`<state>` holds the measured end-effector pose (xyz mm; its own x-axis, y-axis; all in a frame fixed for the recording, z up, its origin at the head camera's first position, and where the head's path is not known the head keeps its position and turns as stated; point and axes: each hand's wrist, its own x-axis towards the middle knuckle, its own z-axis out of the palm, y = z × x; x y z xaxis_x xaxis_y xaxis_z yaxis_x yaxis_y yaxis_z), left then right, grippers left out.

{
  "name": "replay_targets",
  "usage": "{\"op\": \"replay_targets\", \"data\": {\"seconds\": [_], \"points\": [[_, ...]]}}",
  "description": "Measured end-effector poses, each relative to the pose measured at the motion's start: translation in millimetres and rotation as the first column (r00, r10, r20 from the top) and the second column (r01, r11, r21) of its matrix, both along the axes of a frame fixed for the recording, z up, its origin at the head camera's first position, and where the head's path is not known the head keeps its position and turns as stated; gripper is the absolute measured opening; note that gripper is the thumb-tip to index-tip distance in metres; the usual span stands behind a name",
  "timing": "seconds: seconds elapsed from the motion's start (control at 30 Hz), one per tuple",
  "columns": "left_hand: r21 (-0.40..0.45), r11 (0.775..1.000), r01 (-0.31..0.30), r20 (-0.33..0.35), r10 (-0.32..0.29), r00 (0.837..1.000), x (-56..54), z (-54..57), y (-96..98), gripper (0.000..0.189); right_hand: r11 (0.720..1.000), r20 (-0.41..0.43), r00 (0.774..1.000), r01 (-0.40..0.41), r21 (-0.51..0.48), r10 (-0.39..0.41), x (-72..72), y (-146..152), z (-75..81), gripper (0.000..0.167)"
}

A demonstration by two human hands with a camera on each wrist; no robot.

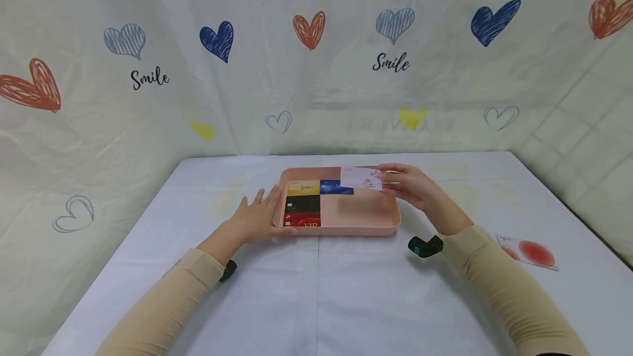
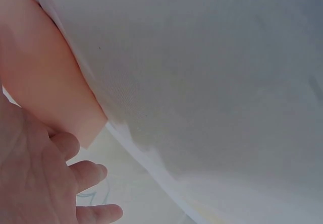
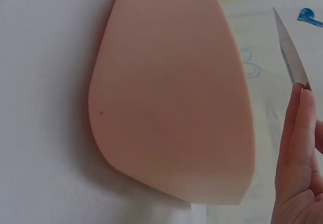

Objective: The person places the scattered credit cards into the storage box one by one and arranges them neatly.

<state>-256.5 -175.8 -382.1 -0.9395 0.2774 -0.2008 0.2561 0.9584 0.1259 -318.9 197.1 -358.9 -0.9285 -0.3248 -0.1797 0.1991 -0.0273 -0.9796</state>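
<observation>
A pale pink tray [image 1: 358,213] lies on the table with several cards along its left part. Among them are a yellow card [image 1: 303,188], a blue card [image 1: 336,187], a black card [image 1: 303,203] and a red card [image 1: 301,220]. At the tray's left end my left hand [image 1: 254,218] rests against the wall, fingers spread and thumb along the front corner. My right hand [image 1: 410,185] pinches a white card with pink markings [image 1: 361,178] over the tray's back right, where it overlaps the blue card in the head view.
On the table [image 1: 277,301] to the right, a card with red circles [image 1: 531,252] lies partly behind the right sleeve. A wall sheet [image 1: 316,81] printed with hearts hangs behind the table. Both wrists carry small black cameras [image 1: 425,246].
</observation>
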Motion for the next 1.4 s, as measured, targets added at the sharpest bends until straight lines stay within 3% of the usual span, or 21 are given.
{"op": "replay_targets", "data": {"seconds": [0.13,0.53,0.97,1.4], "points": [[-0.009,1.0,0.0,0.0,0.0,1.0,-0.2,-1.4,-0.2,0.114,0.999,-0.025,0.999,-0.019,0.034,0.02,-2.6,-10,-2.2,0.043],[0.016,1.0,-0.009,-0.009,0.009,1.0,2.7,0.3,0.0,0.116,0.997,0.015,0.999,-0.036,0.07,0.035,-8.8,-38,-12.1,0.037],[0.009,1.0,0.002,-0.012,-0.002,1.0,3.0,1.9,0.5,0.115,0.951,-0.044,0.989,-0.122,0.283,0.14,-13.4,-51,-16.8,0.043],[-0.004,1.0,-0.001,-0.009,0.001,1.0,0.7,-0.3,0.0,0.116,0.938,0.022,0.994,-0.104,0.332,0.103,-15.3,-61,-29.2,0.037]]}}
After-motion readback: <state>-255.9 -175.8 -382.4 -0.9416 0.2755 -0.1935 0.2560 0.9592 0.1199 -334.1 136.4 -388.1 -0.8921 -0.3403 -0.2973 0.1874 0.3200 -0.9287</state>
